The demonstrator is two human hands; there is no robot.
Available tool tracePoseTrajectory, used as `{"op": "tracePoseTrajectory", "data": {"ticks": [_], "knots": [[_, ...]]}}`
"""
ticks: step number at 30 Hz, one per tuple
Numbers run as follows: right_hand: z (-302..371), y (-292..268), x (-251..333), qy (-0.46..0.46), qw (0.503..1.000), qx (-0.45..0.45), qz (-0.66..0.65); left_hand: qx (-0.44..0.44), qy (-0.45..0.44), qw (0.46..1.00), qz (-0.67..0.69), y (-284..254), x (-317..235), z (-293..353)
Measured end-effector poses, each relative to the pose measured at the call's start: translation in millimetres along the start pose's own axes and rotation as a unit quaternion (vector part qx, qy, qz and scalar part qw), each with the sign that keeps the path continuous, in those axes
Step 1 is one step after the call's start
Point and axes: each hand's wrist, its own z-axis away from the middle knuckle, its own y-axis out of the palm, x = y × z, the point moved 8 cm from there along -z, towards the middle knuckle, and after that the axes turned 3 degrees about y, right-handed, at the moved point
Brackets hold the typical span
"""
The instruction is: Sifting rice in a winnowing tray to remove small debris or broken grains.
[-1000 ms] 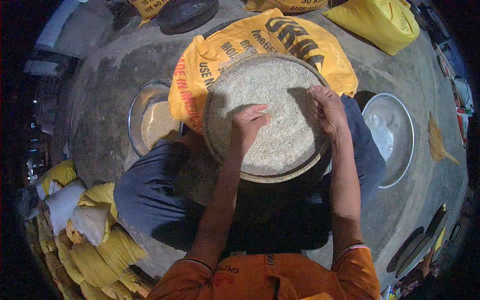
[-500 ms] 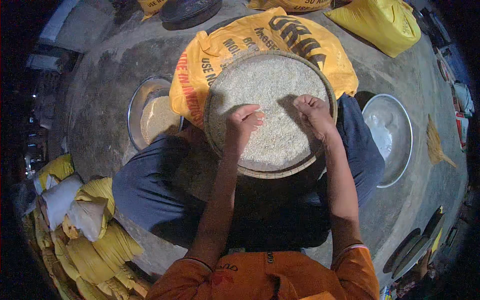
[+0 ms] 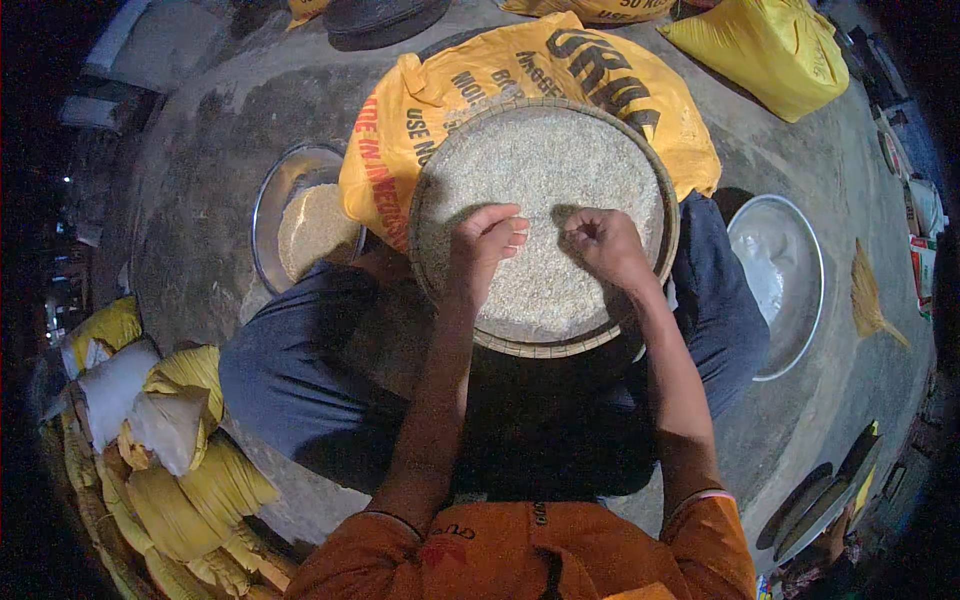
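A round woven winnowing tray [image 3: 546, 350] rests across my lap, spread with pale, whitish grain [image 3: 560, 150] that looks like rice. Over its left half hovers my left hand [image 3: 487, 245], loosely curled, with a gap between its thumb and fingers and nothing visible in it. My right hand [image 3: 608, 245] is over the right half of the grain, its fingertips pinched together. Whatever sits in that pinch is too small to make out. An orange printed sack [image 3: 390, 120] lies under the tray's far side.
Left of my knee stands a metal basin [image 3: 262, 220] holding brownish grain. To the right is another metal basin [image 3: 800, 300] with a little pale matter, and beyond it a straw hand broom [image 3: 868, 295]. Yellow sacks [image 3: 190, 500] lie lower left; a full yellow sack [image 3: 765, 50] stands at the far right.
My right hand has moved left over the grain, closer to my left hand, with its fingertips still pinched. The left hand has barely moved.
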Motion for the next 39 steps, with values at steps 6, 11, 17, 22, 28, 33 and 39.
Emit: {"op": "tracePoseTrajectory", "data": {"ticks": [6, 11, 17, 22, 28, 33, 39], "knots": [[4.2, 3.3, 10.2, -0.075, 0.988, -0.057, 0.122, 0.003, 0.004, 1.000, 0.007, 4.4, 2.9, -1.3], [1.5, -5.9, 8.5, -0.051, 0.997, -0.033, 0.051, 0.000, 0.003, 1.000, 0.007, 1.0, 3.0, 0.5], [-4.7, -36.3, -21.6, 0.037, 0.980, -0.044, -0.192, -0.009, 0.009, 1.000, -0.005, -1.6, 2.5, -0.6], [-3.7, -50.3, -27.3, 0.069, 0.971, -0.068, -0.218, 0.003, 0.056, 0.994, -0.089, 4.8, -4.3, 1.4], [-3.9, -55.1, -45.4, 0.120, 0.914, -0.067, -0.382, 0.006, 0.063, 0.995, -0.076, 11.2, -2.7, 0.4], [3.2, -61.4, -51.1, 0.158, 0.846, -0.068, -0.505, 0.011, 0.082, 0.994, -0.076, 10.6, 3.3, -3.2], [18.1, -58.6, -25.8, 0.133, 0.780, -0.025, -0.611, 0.012, 0.077, 0.995, -0.066, 13.8, 2.4, -1.6]]}}
